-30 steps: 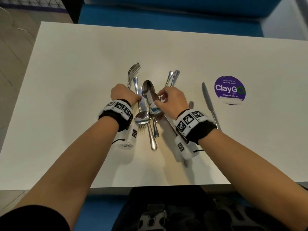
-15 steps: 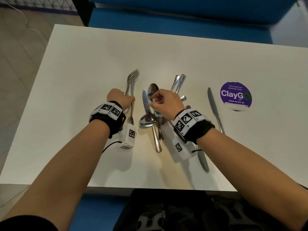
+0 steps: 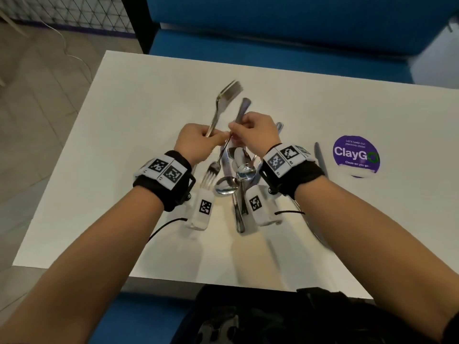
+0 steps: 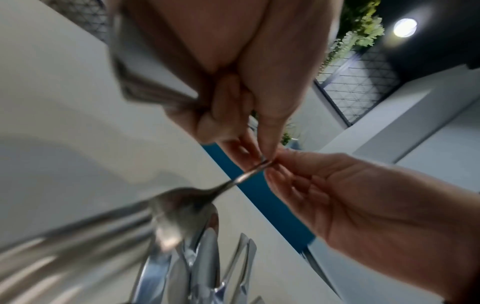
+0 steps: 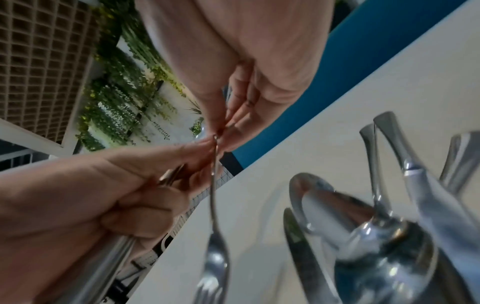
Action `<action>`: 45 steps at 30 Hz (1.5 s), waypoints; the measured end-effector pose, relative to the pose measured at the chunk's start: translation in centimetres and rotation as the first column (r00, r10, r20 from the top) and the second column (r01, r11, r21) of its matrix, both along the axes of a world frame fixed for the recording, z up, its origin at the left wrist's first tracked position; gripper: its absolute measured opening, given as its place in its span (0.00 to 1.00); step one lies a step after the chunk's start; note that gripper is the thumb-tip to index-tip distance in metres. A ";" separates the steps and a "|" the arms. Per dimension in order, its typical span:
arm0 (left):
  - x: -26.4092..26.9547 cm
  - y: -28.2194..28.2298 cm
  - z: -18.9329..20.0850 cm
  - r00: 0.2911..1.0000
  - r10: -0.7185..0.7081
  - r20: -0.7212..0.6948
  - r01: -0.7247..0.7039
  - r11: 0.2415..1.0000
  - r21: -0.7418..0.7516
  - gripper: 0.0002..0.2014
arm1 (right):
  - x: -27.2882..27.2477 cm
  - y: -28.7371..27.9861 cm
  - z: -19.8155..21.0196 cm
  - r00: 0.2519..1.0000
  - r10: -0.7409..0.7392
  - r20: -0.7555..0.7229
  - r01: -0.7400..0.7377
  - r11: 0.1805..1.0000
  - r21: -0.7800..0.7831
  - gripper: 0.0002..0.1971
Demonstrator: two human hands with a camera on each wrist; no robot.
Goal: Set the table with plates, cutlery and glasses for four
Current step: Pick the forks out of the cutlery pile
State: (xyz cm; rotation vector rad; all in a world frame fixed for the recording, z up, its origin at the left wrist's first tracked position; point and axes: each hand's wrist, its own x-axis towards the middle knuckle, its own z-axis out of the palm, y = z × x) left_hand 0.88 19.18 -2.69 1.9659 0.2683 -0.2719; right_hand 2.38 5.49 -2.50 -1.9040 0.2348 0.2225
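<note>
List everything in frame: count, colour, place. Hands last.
forks in left fist: at least one, count unclear from blur, silver, tines pointing away from the person, lifted off the table
hanging fork: one, silver, tines down toward the person, handle pinched where both hands meet
cutlery pile: spoons and knives, exact count hidden, silver, on the table under the hands
lone knife: one, silver, on the table right of the pile
ClayGo sticker: one, purple, round, on the table right of the lone knife
table: one, white
bench seat: one, blue, beyond the table's far edge
left hand: grips the fork handles, fingertips on the hanging fork
right hand: pinches the hanging fork's handle
</note>
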 end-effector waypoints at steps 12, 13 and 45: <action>0.1 -4.1 -0.7 0.916 0.365 -0.164 -0.400 0.840 -0.366 0.15 | -1.2 -2.5 2.5 0.845 -0.443 -0.299 0.497 0.448 0.743 0.07; 0.0 -4.6 -0.6 0.918 0.356 -0.176 -0.397 0.828 -0.396 0.15 | -1.5 -2.2 2.1 0.861 -0.410 -0.300 0.483 0.480 0.732 0.07; 1.1 -12.8 -0.5 0.994 -0.092 -0.061 0.050 0.869 -0.493 0.18 | -1.9 -9.2 0.8 0.998 -0.034 -0.048 0.025 0.984 -0.176 0.04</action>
